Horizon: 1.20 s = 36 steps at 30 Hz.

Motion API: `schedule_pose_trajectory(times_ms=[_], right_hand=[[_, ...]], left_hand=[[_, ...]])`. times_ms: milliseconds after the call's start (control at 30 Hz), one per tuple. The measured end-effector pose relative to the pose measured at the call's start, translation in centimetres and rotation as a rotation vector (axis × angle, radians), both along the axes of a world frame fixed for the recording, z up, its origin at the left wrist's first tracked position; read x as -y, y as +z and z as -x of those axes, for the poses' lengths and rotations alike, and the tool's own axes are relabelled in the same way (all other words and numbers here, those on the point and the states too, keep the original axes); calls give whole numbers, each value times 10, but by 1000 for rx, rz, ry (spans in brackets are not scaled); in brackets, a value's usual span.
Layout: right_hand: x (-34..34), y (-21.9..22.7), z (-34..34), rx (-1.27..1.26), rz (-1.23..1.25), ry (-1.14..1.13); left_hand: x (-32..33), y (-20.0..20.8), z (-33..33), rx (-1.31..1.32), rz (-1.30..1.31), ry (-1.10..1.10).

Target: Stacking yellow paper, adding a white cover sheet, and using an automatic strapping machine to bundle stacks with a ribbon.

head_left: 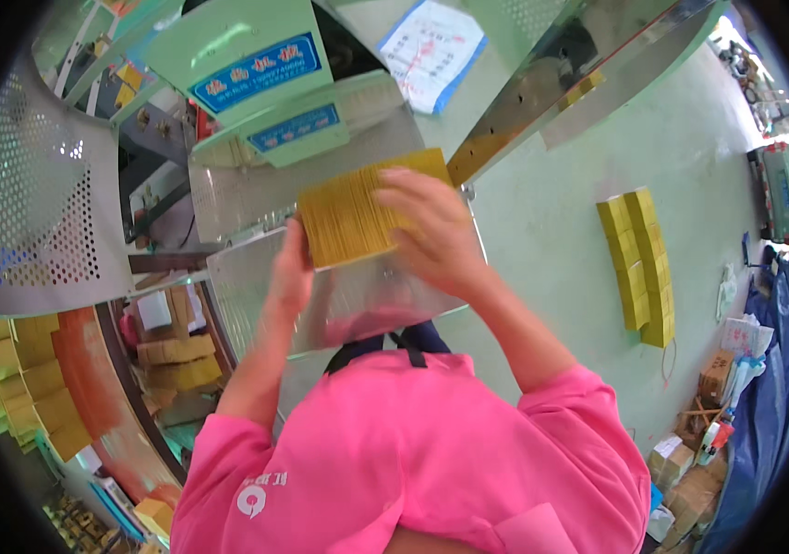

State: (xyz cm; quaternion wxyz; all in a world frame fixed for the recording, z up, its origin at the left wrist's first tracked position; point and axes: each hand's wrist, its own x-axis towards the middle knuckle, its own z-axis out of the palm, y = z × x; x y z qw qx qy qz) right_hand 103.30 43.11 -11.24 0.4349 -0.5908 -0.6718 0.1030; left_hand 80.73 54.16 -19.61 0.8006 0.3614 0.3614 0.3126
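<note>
A thick stack of yellow paper sheets [348, 217] stands on edge at the front of a pale green machine, above its shiny metal tray [358, 300]. My left hand [292, 275] grips the stack's left end; some of its fingers are hidden. Over the right part of the stack lies my right hand [436, 231], its fingers stretched out and a little blurred. Behind the paper is a sloping metal plate with a green guard [297, 125] bearing a blue label.
Yellow paper blocks [637, 268] stand in two rows on the green floor to the right. More yellow stacks [30, 369] sit at the left. A perforated metal guard [43, 194] rises at upper left. Cardboard boxes [690, 466] and blue tarpaulin [769, 369] line the right edge.
</note>
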Motion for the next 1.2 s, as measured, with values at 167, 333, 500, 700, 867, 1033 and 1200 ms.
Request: schedule_pose_trajectory(times_ms=[167,333,500,700,867,1033,1200], right_hand=[[78,-63,-61,-482,131,-435],[47,-112,-50,-724,349,-235],[38,-96,-28,-452,385,-311],[31,-22,-17,-123,404,-251],[19,-77,1,-101,661,-224],[30,-101,-13,-503,529,-251],[36,-115,-21,-1147,732,-185]], left_hand=[[-2,-20,12,-265,-284,-31],[8,-77,2,-445,-432,63],[13,-99,3,-473,-517,176],[18,20,47,-364,-235,-145],[17,-52,106,-910,-823,-436],[39,-16,86,-652,129,21],[42,-15,81,-579,13,-13]])
